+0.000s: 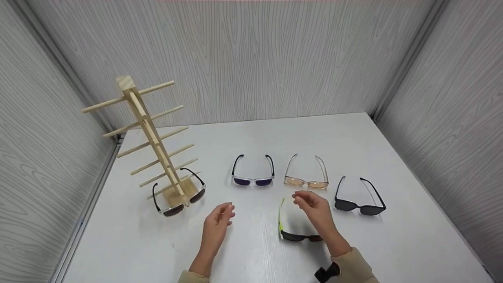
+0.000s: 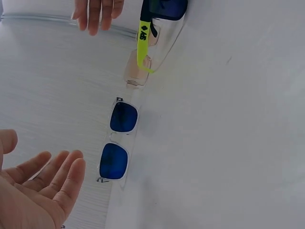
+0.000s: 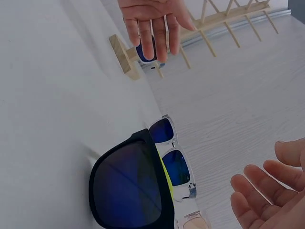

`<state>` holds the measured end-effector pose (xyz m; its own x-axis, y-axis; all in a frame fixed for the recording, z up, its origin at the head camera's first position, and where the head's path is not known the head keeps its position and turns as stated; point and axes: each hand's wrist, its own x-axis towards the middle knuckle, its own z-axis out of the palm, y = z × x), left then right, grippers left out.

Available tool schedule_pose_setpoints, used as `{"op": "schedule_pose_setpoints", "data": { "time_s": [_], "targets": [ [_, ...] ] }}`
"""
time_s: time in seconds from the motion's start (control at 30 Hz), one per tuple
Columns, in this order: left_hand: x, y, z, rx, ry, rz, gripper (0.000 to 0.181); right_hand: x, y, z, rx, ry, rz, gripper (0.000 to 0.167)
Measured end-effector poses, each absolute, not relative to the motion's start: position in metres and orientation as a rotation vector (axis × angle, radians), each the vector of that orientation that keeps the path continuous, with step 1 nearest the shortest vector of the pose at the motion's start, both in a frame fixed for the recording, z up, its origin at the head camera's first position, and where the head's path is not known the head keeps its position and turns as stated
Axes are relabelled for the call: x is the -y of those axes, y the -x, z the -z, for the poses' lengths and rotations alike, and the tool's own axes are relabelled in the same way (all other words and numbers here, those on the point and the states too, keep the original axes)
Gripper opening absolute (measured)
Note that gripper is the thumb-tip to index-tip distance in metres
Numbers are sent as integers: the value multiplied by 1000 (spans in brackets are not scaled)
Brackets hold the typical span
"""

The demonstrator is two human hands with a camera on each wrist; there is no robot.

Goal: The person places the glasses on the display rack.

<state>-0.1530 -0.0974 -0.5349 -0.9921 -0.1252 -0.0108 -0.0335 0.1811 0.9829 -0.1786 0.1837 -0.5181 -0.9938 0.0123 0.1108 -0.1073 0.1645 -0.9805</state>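
My left hand (image 1: 216, 225) hovers over the table's near middle, fingers loosely bent and holding nothing. Above the black sunglasses with yellow-green temples (image 1: 294, 236) is my right hand (image 1: 317, 210), also empty, its forearm hiding their right side. In the left wrist view, the left hand (image 2: 45, 191) has its fingers spread apart from the thumb. The right wrist view shows the right hand (image 3: 271, 191) with relaxed fingers and a gap to the thumb. Clear-framed sunglasses with dark temples (image 1: 252, 181) and pink-framed glasses with orange lenses (image 1: 306, 183) stand farther back.
A wooden eyewear rack (image 1: 151, 133) with several crossbars rises at the left. One pair of clear-framed sunglasses (image 1: 173, 211) sits on its lowest part. Black sunglasses (image 1: 359, 208) lie at the right. Grey wood-grain panels (image 1: 243, 59) enclose the white table (image 1: 412, 243).
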Motion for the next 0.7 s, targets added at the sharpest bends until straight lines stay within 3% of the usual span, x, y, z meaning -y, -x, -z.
{"op": "schedule_pose_setpoints", "data": {
  "time_s": [0.7],
  "targets": [
    [60,150,540,2553,315,1666,45,-242,161,532,2327,194,-1759,32]
  ]
}}
